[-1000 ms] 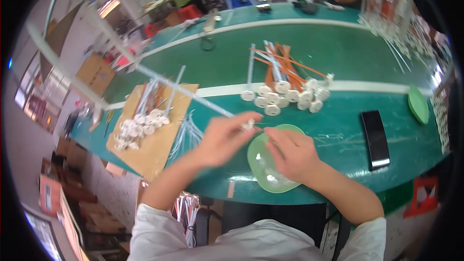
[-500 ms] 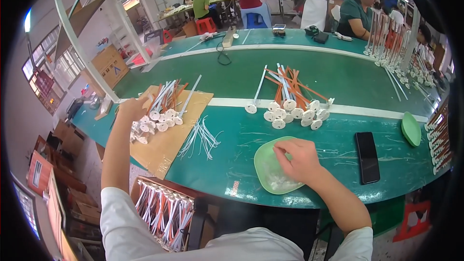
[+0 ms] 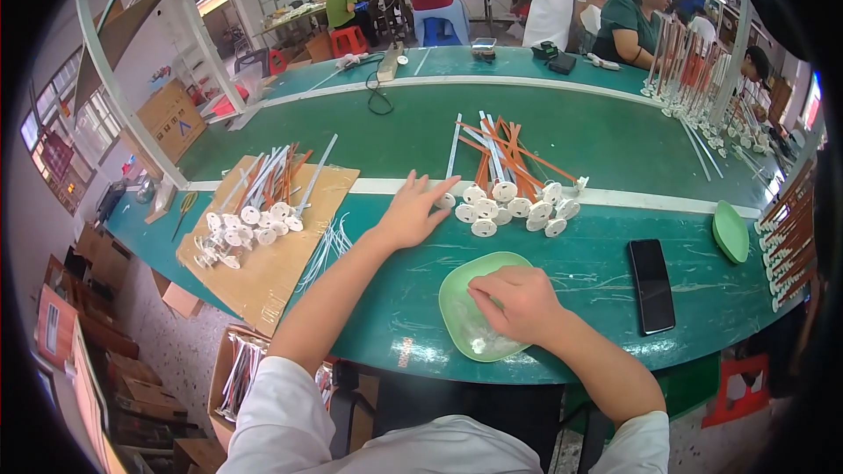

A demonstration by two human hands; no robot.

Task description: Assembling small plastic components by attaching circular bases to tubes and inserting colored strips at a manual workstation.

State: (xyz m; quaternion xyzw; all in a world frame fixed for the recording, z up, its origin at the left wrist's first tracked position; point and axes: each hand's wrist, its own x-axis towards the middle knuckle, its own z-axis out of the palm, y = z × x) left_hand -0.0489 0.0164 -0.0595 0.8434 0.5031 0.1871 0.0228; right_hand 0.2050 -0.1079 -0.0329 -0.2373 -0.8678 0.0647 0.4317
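My left hand [image 3: 413,213] has its fingers spread beside a white round disc [image 3: 445,201] with a pale flat strip [image 3: 454,154] rising from it. Whether the fingertips touch the disc, I cannot tell. Just to its right lies a heap of similar white discs [image 3: 483,227] with orange and pale strips [image 3: 529,178]. Over a light green dish [image 3: 457,320], my right hand [image 3: 516,303] is closed in a pinch; what is between the fingertips is hidden. Small clear or whitish bits [image 3: 483,342] lie in the dish.
Left, a cardboard sheet [image 3: 272,285] bears another heap of discs [image 3: 250,224]; thin white strips [image 3: 327,250] lie beside it, scissors [image 3: 185,206] farther left. A phone [image 3: 651,285] and second green dish [image 3: 730,233] are right. People sit beyond the table.
My left hand has moved right, from the heap on the cardboard to the lone disc, and its fingers are now spread. My right hand stays pinched over the dish. The view has shifted slightly.
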